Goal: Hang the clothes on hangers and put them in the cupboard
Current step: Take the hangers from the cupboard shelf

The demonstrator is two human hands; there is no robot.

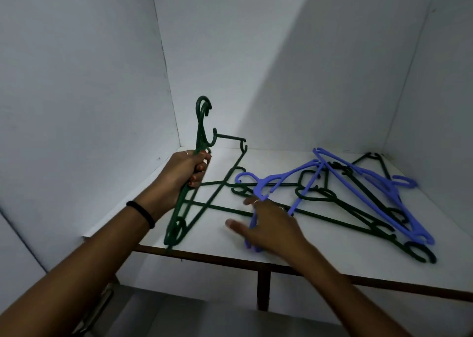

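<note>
White cupboard shelf (320,255), hangers dumped all over it. Left hand (183,175) grips a bunch of green hangers (197,173) upright by the necks, probably to keep them untangled. Right hand (266,224), fingers spread, rests on a purple hanger (279,185); the remaining pile (371,196) sits at 3 o'clock. No clothes visible.

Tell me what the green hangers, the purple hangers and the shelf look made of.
Dark green hangers: likely moulded plastic, matte, thin uniform bars with moulded loops.
Purple hangers: also plastic by the look, smooth, flat moulded arms.
White cupboard shelf: probably laminated board, smooth white top with a brown front edge.
</note>
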